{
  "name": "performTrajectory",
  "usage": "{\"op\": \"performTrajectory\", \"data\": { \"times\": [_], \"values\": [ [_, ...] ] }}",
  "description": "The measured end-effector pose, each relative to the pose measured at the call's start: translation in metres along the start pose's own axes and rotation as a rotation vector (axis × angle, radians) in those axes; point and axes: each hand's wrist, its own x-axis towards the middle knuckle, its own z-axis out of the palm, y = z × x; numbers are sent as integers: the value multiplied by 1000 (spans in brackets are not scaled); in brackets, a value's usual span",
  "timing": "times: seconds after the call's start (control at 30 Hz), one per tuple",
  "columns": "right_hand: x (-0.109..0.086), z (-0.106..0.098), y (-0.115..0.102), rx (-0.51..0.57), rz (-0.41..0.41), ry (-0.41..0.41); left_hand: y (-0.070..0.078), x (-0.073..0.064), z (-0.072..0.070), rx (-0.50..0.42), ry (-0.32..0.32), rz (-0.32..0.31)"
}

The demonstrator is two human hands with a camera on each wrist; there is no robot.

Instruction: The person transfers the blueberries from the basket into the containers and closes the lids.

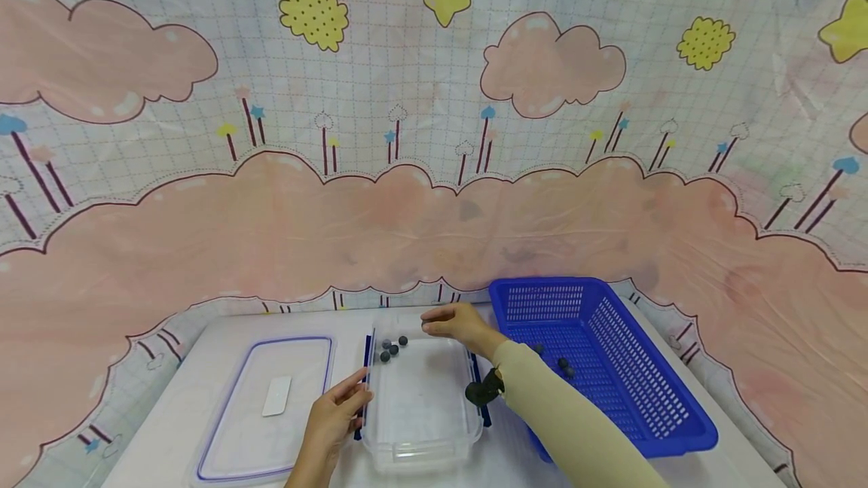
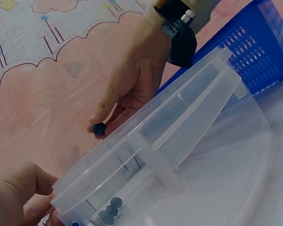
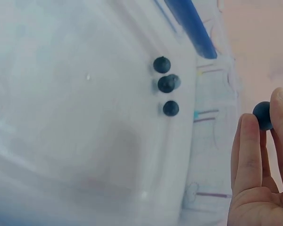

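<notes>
My right hand (image 1: 464,326) is raised over the far end of a clear plastic box (image 1: 422,454). Between its thumb and fingertips it pinches a small dark ball (image 3: 261,116), which also shows as a blue-grey ball (image 2: 98,129) in the left wrist view. Several like balls (image 3: 170,108) lie inside the box, grouped at its far left corner. At the box's left side, my left hand (image 1: 332,416) holds the wall, thumb and fingers at the rim near a dark blue side clip (image 1: 368,352).
Right of the box stands a blue perforated basket (image 1: 678,443) with several dark balls (image 1: 563,362) on its floor. A clear lid with a blue seal (image 1: 233,413) lies flat on the white table (image 1: 163,398) at the left. A patterned cloth (image 1: 407,232) hangs behind.
</notes>
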Motion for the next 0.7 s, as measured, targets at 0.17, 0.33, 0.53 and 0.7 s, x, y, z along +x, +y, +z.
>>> {"op": "performTrajectory", "data": {
  "times": [0.17, 0.33, 0.53, 0.7],
  "values": [
    [4, 11, -2, 17, -8, -18, 0, 0, 0, -3, -5, 1],
    [8, 23, 0, 69, -4, 2, 0, -1, 0, -19, -1, -9],
    [11, 36, 3, 127, 60, 68, 0, -1, 0, -41, -6, -5],
    [12, 43, 9, 138, 106, 122, 1, -3, 0, -33, -3, -8]
  ]
}}
